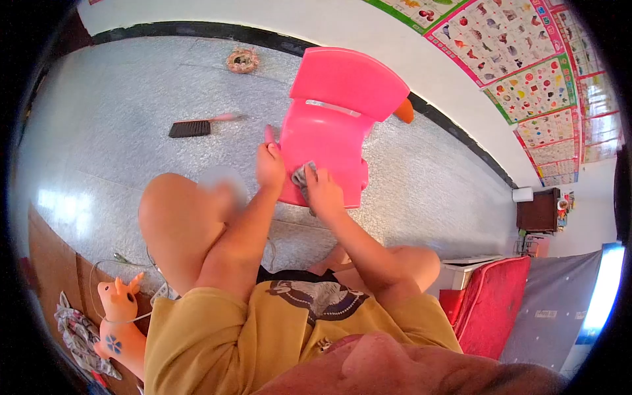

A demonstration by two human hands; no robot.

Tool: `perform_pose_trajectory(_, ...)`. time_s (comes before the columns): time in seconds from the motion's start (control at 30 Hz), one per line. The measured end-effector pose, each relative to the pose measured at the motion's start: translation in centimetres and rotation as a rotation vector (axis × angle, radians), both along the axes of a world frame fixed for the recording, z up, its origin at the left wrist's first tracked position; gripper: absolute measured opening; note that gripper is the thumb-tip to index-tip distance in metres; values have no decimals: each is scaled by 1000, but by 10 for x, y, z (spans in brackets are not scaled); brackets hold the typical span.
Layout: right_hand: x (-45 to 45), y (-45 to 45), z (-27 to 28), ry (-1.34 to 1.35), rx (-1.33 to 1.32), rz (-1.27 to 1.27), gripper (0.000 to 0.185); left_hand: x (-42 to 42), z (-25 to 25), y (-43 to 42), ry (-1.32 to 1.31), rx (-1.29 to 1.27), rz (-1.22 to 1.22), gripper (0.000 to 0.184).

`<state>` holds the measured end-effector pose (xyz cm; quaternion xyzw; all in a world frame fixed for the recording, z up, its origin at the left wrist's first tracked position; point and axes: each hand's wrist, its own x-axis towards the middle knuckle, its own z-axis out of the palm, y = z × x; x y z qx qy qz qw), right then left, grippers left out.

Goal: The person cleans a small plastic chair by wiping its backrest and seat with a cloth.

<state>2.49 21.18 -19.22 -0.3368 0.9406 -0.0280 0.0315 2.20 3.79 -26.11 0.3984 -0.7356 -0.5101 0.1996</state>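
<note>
A pink plastic chair is held up in front of me, its backrest toward the top of the view and its seat toward me. My left hand is closed around a pink part at the chair's left side. With its fingers bunched, my right hand presses a grey cloth against the seat near its front edge. Part of the cloth is hidden under the fingers.
A black-bristled brush and a round woven object lie on the floor. Something orange shows behind the chair. An orange toy animal, a cable and a patterned cloth are at lower left; a red cushion is at right.
</note>
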Motion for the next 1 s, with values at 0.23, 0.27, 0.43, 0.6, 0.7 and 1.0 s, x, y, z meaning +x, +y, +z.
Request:
perform_pose_trajectory(0.23,-62,58,8,101,23,-367,42,2,12,1,-200,-182,-57,34)
perform_pose_trajectory(0.27,-63,59,3,23,-91,-493,42,2,15,1,-252,-233,-82,35)
perform_pose_trajectory(0.43,-14,61,7,39,99,-271,44,4,22,11,-329,-862,-109,51)
perform_pose_trajectory(0.6,2,75,22,-32,151,-261,45,25,49,44,-305,-858,-356,63)
perform_pose_trajectory(0.7,-31,72,14,-177,-58,-584,43,27,36,49,-256,-871,-379,63)
perform_pose_trajectory(1.0,-113,53,-24,75,-214,-512,36,24,41,48,-224,-882,-354,62)
